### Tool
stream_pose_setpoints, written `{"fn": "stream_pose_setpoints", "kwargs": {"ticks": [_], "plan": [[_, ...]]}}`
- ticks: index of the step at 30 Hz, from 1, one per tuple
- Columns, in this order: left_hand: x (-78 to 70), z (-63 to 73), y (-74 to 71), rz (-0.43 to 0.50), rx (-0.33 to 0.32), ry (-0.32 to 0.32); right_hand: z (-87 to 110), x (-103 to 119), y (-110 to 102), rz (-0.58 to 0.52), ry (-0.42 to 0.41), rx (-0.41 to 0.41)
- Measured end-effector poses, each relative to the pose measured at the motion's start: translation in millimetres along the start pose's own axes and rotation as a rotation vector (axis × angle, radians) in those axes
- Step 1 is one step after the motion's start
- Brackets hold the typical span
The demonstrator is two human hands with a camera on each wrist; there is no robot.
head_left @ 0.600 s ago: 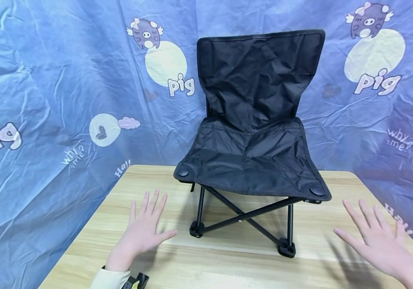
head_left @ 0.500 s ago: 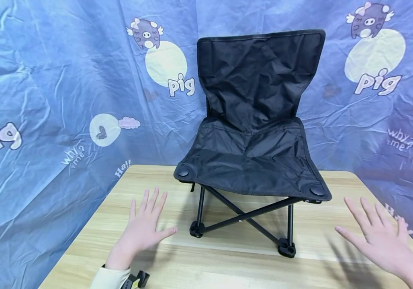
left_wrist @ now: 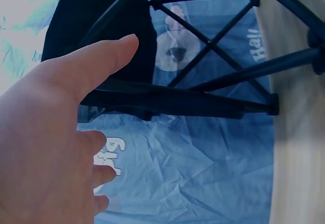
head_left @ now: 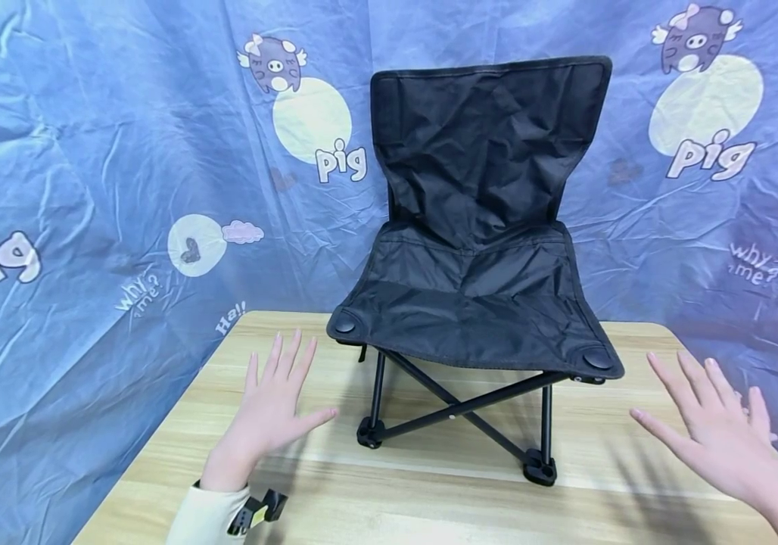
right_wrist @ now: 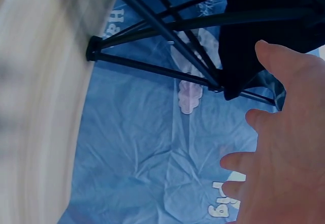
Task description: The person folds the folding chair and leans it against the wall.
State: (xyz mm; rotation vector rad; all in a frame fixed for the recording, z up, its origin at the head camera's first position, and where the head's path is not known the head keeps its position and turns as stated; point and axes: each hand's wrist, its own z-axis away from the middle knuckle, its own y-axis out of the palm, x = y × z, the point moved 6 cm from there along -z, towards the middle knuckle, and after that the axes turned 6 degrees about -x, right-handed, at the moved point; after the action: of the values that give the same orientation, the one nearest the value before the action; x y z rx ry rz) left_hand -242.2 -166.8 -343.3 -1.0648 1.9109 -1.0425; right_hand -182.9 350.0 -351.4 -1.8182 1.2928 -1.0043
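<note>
A black folding chair with a fabric seat and back stands unfolded and upright on the wooden table, its crossed legs spread. To its left in the head view is my left hand, fingers spread and straight, holding nothing. On the other side, my right hand is also spread with nothing in it. Both hands are apart from the chair. In the left wrist view the thumb of my left hand overlaps the dark fabric. The right wrist view has my right hand beside the chair's leg tubes.
The light wooden table carries the chair. Blue fabric printed with pigs and lettering hangs behind it and along both sides. A black device with a yellow patch is strapped to my left wrist, by a white sleeve.
Both hands have moved slightly upward in the head view, toward the chair's seat level, fingers still spread. The chair has stayed where it was.
</note>
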Motion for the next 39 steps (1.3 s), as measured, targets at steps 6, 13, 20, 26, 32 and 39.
{"fn": "stream_pose_setpoints", "kwargs": {"ticks": [6,13,20,26,32,39], "plan": [[-5.3,-8.7,-9.4,0.000,-0.042,0.012,-6.5,6,-9,-0.020,-0.002,-0.006],[-10.9,-16.1,-23.3,0.013,-0.145,0.050,-11.2,15,-19,-0.045,-0.010,-0.026],[-16.8,-19.4,-33.6,0.047,-0.278,0.117,-15.5,28,-30,-0.063,-0.041,-0.077],[-22.7,-22.2,-38.9,0.112,-0.361,0.161,-20.2,39,-38,-0.119,-0.084,-0.140],[-27.5,-24.4,-40.9,0.213,-0.456,0.193,-23.0,50,-41,-0.191,-0.108,-0.189],[-30.4,-28.2,-40.2,0.358,-0.572,0.222,-25.0,59,-39,-0.325,-0.140,-0.189]]}}
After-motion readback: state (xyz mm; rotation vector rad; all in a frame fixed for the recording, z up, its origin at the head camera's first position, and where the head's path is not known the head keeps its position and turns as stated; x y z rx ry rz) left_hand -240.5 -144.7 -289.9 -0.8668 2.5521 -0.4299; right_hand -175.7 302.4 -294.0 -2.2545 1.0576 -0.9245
